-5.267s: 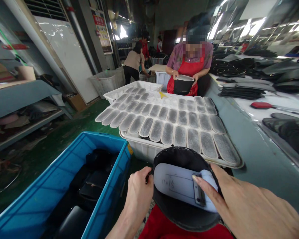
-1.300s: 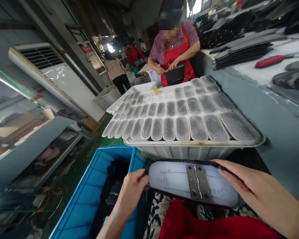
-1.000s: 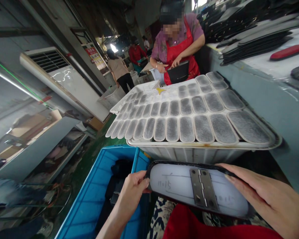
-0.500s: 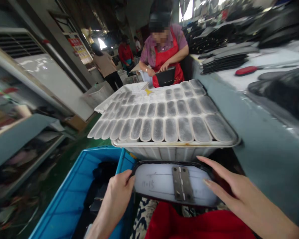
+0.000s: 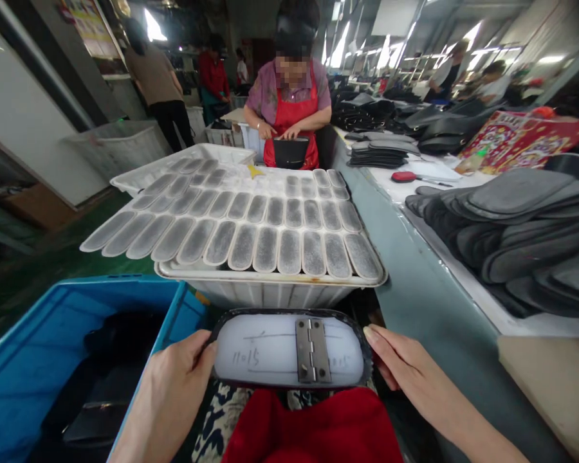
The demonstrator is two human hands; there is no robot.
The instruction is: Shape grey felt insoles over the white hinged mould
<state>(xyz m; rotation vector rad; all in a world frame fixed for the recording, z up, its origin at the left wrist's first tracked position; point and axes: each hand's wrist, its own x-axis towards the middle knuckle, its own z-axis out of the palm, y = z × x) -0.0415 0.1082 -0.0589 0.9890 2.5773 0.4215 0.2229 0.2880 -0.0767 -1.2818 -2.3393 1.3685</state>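
Level above my lap is a black bag body point(image 5: 289, 314), with a white plastic form point(image 5: 273, 350) seated inside its dark rim. A metal hinge point(image 5: 313, 350) crosses the form right of its middle, and pencilled figures and lines mark the white face. My left hand point(image 5: 178, 366) is closed around the left end, thumb on the rim. At the right end my right hand point(image 5: 403, 363) pinches the edge between thumb and fingers; some fingers are hidden behind it.
Grey oval pieces point(image 5: 265, 249) lie in rows over a white tub point(image 5: 270, 283) ahead. A blue crate point(image 5: 139, 308) with black items stands left. Right, a bench point(image 5: 408, 302) bears stacked dark pieces point(image 5: 525, 218). Opposite, a person in a red apron point(image 5: 294, 106) handles a black piece.
My view has swung to the right. My right hand, spread over the right end before, now pinches that edge. My left hand keeps its hold on the bag body, which now lies more level.
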